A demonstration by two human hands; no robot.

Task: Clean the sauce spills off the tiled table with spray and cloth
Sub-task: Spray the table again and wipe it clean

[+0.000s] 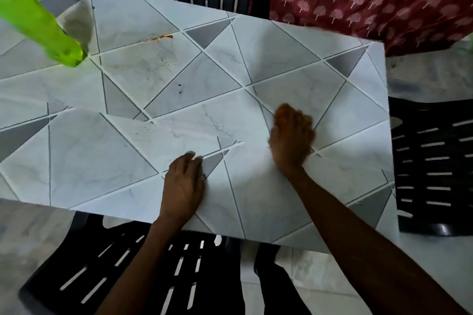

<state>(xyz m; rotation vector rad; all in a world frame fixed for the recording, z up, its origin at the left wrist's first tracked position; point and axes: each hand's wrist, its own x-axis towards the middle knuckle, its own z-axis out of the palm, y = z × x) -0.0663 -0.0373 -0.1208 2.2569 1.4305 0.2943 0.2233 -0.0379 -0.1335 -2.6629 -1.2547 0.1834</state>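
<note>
The orange sauce smear (pixel 160 38) lies on the far-left part of the tabletop (pixel 256 199), a thin streak running roughly left to right along a tile seam, with faint specks just below it. It sits well apart from both hands, up and to the left of them. The left hand (pixel 185 184) is the nearer one; the right hand (pixel 291 135) is farther over to the right.

The green bottle (pixel 38 23) stands at the far-left corner, just left of the smear, tilted by the wide lens.

The left hand lies palm down on the near part of the tabletop, fingers loosely spread and flat, holding nothing. The right hand is curled into a loose fist pressed on the tabletop; it is blurred, and I cannot tell whether a cloth is bunched under it, since none shows.

Judging from this, the smear is not yet wiped. Reaching it means a move far and left across the tiles.

Black slatted chairs (pixel 432 161) stand around the table.
</note>
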